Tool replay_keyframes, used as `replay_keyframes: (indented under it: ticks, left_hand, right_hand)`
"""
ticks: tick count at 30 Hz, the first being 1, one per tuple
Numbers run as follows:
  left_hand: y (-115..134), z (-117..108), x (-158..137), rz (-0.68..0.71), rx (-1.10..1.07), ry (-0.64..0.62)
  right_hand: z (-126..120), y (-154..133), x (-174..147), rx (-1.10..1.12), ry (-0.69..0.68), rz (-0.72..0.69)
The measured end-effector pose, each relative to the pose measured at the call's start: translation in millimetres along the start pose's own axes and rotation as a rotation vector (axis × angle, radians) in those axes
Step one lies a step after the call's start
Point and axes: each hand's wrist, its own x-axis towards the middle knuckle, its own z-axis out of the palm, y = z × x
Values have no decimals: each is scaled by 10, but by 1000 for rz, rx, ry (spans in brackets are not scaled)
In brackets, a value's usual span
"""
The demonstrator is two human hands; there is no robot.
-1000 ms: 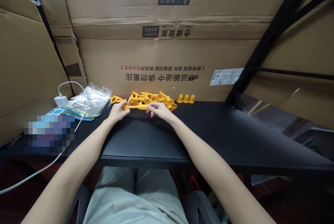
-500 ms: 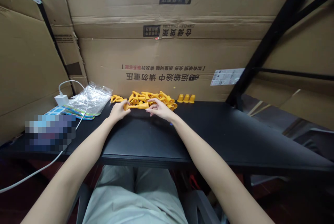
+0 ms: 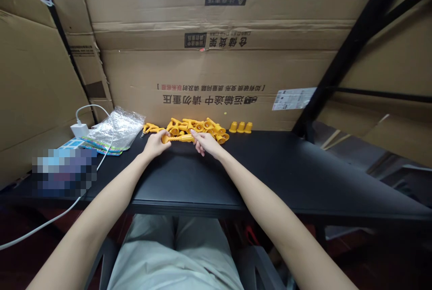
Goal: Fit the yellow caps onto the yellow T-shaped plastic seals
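Between my hands lies a yellow plastic piece (image 3: 176,138) with a ridged, thin stem and a wider end, held level above the black table. My left hand (image 3: 156,143) is closed on its rounded left end. The fingers of my right hand (image 3: 205,142) pinch its wider right end, with the other fingers curled below. Just behind is a heap of yellow cup-shaped and branching plastic pieces (image 3: 207,125). More branching yellow pieces (image 3: 150,127) lie beyond my left hand.
Several yellow cups (image 3: 240,127) stand in a row right of the heap. At the left are a clear plastic bag (image 3: 118,125), a white charger (image 3: 80,130) and its cable (image 3: 110,146). A cardboard wall (image 3: 216,69) closes off the back of the black table (image 3: 189,182).
My right hand has turned slightly and its fingers have curled closer around the wider end of the yellow piece. My left hand has shifted slightly right.
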Motion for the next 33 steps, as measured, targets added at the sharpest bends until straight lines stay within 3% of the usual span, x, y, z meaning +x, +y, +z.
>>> replay_keyframes:
  ticks: [8,16,33]
  left_hand:
    - [-28,-8,13,-1,15,-1]
    - [-2,-31,-19,24,32,13]
    - [36,-8,-15,23,46,19]
  right_hand:
    - [-111,93,42,-11,-66,-304]
    - [-55,57,3,-17,-80,-201]
    - [-13,-1,-17,26,-46,-159]
